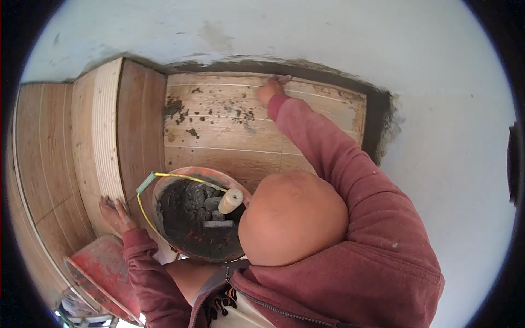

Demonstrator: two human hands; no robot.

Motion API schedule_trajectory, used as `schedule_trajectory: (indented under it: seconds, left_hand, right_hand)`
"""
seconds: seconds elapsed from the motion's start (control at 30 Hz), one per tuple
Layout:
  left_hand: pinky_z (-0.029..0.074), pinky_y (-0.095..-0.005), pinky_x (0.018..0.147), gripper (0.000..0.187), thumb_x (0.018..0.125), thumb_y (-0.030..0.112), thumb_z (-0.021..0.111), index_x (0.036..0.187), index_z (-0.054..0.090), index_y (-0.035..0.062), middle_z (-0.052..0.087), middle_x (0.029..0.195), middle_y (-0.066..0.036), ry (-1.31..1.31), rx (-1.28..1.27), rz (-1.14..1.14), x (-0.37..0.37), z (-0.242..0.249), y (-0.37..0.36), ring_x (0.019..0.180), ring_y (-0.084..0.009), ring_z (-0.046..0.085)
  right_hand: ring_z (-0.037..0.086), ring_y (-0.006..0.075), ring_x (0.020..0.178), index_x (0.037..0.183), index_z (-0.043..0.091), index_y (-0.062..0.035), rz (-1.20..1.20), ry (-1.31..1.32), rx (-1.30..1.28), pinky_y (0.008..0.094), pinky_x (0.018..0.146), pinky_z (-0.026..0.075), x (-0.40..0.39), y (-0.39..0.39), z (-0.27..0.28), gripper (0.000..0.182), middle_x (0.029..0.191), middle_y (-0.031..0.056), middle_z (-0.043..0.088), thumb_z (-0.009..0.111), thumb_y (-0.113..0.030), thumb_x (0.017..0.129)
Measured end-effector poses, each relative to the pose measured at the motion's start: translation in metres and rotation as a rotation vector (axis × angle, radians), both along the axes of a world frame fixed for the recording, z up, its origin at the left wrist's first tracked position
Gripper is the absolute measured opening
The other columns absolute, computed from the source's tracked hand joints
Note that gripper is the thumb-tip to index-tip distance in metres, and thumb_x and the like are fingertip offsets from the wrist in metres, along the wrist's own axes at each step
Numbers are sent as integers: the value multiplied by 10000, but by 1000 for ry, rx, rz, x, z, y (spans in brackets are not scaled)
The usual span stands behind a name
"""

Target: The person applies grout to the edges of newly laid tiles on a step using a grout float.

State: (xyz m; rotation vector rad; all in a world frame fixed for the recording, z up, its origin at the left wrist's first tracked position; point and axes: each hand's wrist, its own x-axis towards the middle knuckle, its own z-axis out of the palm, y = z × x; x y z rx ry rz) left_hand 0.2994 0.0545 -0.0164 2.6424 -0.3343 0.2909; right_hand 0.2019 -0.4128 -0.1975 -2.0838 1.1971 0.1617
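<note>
The one view comes from a camera worn on the person's head, facing forward and steeply down, almost straight over the lap. A bare knee (295, 218) looms closest, large at lower centre, while the jacket (377, 268) runs off the bottom edge. The bucket (221, 175) beside the knee is seen from above, into its mouth. Both hands fall within view: the left hand (116, 215) toward lower left, the right hand (270, 91) farther off near the top. The wall (448, 136) fills the top and right. A wide lens bows straight lines, with dark curved corners.
</note>
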Motion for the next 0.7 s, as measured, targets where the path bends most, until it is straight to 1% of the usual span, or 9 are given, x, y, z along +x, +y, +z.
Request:
schedule_trajectory:
  seconds: [0.03,0.1,0.13,0.2,0.27,0.33,0.57,0.67,0.7]
  left_hand:
    - [267,-391,908,463,823,319,428,1117,378,-35,400,1135,-200,-27,150,-28,-1,4,-2,1058,-315,370]
    - [266,-396,902,454,825,320,417,1103,383,-38,397,1136,-208,-43,128,-27,-3,7,-8,1048,-327,371]
    - [266,-401,897,446,828,321,405,1088,388,-40,394,1137,-216,-57,104,-50,-3,8,-9,1038,-340,372]
    - [264,-405,896,411,831,307,393,1058,400,-36,393,1139,-213,-80,145,-34,-2,9,-8,1036,-341,369]
    - [257,-408,899,398,828,303,396,1046,407,-30,395,1134,-212,-85,198,-29,-4,13,-13,1043,-342,360]
    - [252,-407,901,386,822,290,407,1044,408,-26,394,1134,-211,-78,208,11,-5,16,-16,1052,-339,354]
    - [253,-416,898,407,818,316,411,1042,399,-24,385,1138,-212,-31,220,32,-4,21,-18,1054,-346,348]
    - [254,-418,898,407,816,318,411,1042,399,-21,381,1142,-212,-11,224,26,-4,20,-16,1055,-345,346]
    - [254,-419,898,411,816,322,410,1042,398,-21,378,1145,-212,-31,220,12,-5,20,-16,1055,-344,346]
  right_hand:
    - [377,354,1105,1182,267,141,60,17,54,335,955,271,20,11,9,622,1157,317,366,458,-191,692]
    - [372,350,1114,1212,220,122,172,27,338,355,945,286,53,32,47,654,1170,309,361,463,-197,696]
    - [372,350,1114,1212,220,122,196,25,334,355,945,286,69,45,39,654,1170,309,361,463,-197,696]
    - [398,380,1083,1180,269,134,121,29,92,355,915,325,101,70,13,600,1129,317,397,443,-164,690]
    - [423,383,1058,1188,260,124,229,114,42,362,897,346,121,83,29,606,1115,316,412,435,-195,704]
    - [446,371,1038,1151,336,116,168,-2,221,361,884,357,142,90,27,556,1102,304,433,435,-214,714]
    - [474,346,1012,1042,480,88,314,59,138,362,873,368,177,127,34,453,1050,251,499,469,-213,703]
    - [438,312,1063,1129,432,32,438,17,182,321,886,368,182,141,37,522,1151,228,432,487,-246,690]
    - [436,311,1063,1126,433,36,700,-96,67,322,886,367,178,145,40,522,1139,239,434,491,-226,678]
